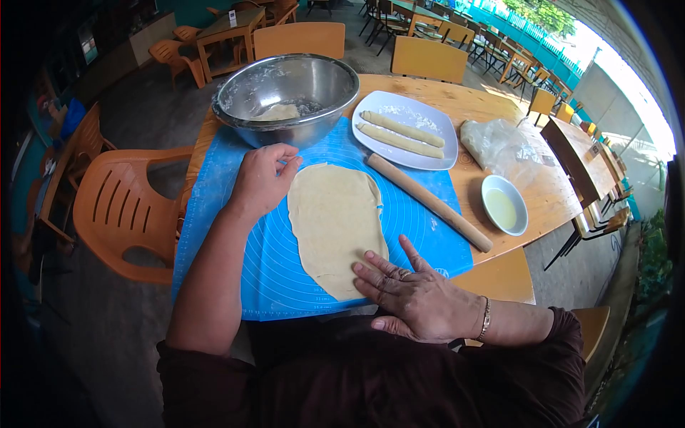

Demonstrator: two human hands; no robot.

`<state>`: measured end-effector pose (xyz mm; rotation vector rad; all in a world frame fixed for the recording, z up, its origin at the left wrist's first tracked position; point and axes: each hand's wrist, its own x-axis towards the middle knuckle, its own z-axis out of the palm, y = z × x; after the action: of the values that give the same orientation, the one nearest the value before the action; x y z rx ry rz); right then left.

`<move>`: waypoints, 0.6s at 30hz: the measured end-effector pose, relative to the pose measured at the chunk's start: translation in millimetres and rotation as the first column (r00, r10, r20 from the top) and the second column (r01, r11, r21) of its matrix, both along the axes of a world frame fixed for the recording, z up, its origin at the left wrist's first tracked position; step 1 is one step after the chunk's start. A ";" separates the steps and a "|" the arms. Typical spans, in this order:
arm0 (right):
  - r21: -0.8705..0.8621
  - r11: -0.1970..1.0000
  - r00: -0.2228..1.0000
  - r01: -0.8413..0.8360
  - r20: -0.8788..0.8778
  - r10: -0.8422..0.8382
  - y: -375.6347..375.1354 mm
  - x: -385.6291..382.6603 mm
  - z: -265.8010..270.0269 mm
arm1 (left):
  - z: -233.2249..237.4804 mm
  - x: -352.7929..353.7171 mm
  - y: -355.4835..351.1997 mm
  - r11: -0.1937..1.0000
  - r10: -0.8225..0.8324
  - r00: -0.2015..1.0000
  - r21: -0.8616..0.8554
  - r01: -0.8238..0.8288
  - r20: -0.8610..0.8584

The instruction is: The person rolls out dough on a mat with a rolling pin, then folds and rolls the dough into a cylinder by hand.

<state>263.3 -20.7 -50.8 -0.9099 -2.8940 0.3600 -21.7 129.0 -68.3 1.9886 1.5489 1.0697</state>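
Dough sheet lies flat on the blue mat, about mid-mat and nearer its near edge than its far edge, and the mat covers the near-left part of the table. Right hand is flat and unclenched, fingers spread and pressing on the near end of the sheet, grasping nothing. Left hand is loosely curled with its fingertips at the sheet's far-left edge; can't tell if it pinches the edge or only touches it. Risks, as a judgement: the sheet looks thin, so a pull from the left hand against the pinned near end could stretch or tear it. It could also stick to the mat, as little flour shows around it. The rolling pin lies loose just right of the sheet, angled toward the table's near-right edge, and a nudge from the right arm could roll it off. The metal bowl sits close behind the left hand at the far edge of the mat and could be bumped. The sheet is a long oval. Its long axis runs from the mat's far edge to its near edge, the near end leaning slightly right. The far end is squarish, the near end rounded.
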 end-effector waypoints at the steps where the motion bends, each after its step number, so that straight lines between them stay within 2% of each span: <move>1: -0.162 0.985 0.995 -0.054 -0.094 0.039 0.2 5.0 7.6 | 0.5 1.0 -1.0 1.000 0.003 1.000 -0.009 -0.003 -0.007; 2: -0.223 0.975 0.988 -0.012 -0.152 -0.022 1.7 14.0 20.2 | 0.8 2.3 -1.2 1.000 -0.006 1.000 -0.009 0.006 -0.007; 4: -0.049 0.978 0.919 0.204 -0.334 -0.208 9.9 37.9 39.8 | 0.0 3.3 -2.3 1.000 0.002 1.000 0.003 -0.001 -0.022; 5: 0.029 0.928 0.862 0.372 -0.382 -0.334 17.4 53.4 49.6 | -0.1 3.3 -2.6 1.000 -0.004 1.000 0.002 0.004 -0.020; 6: 0.098 0.842 0.783 0.531 -0.438 -0.442 25.2 69.9 58.6 | 0.2 3.2 -2.5 1.000 -0.006 1.000 0.010 0.007 -0.017; 7: 0.072 0.722 0.663 0.689 -0.467 -0.586 33.7 86.6 57.5 | 0.4 3.3 -2.5 1.000 -0.009 1.000 0.017 0.009 -0.014; 8: 0.202 0.636 0.656 0.745 -0.401 -0.640 45.6 107.4 55.2 | 0.2 3.1 -2.4 1.000 -0.014 1.000 0.019 0.015 -0.014; 9: 0.182 0.564 0.590 0.806 -0.334 -0.735 54.0 123.6 50.7 | -0.3 2.9 -2.2 1.000 -0.011 1.000 0.013 0.011 -0.016; 11: 0.100 0.455 0.463 0.885 -0.086 -0.882 70.1 148.8 39.4 | 0.7 5.0 -2.6 1.000 -0.012 1.000 0.009 0.012 -0.015; 12: 0.103 0.453 0.462 0.885 -0.087 -0.883 71.2 155.0 36.0 | 2.0 5.6 -3.5 1.000 -0.008 1.000 -0.005 0.008 -0.013; 14: -0.024 0.391 0.388 0.920 0.199 -0.900 75.1 163.2 28.7 | 1.7 4.3 -4.5 1.000 0.005 1.000 -0.022 -0.006 -0.010; 15: -0.025 0.398 0.394 0.917 0.201 -0.897 73.8 170.3 17.6 | 0.8 3.4 -3.3 1.000 -0.003 1.000 -0.014 0.003 -0.004; 17: 0.053 0.563 0.565 0.825 -0.083 -0.821 67.5 180.3 -7.7 | -2.2 0.8 -2.0 1.000 0.004 1.000 -0.014 -0.004 -0.004; 18: -0.071 0.504 0.504 0.861 -0.023 -0.864 66.6 176.4 2.3 | -3.9 0.8 -1.1 1.000 -0.008 1.000 -0.008 0.008 0.006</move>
<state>439.7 45.8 -48.5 -2.1296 -1.9583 0.3303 -20.9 127.8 -72.1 1.9838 1.5382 1.0637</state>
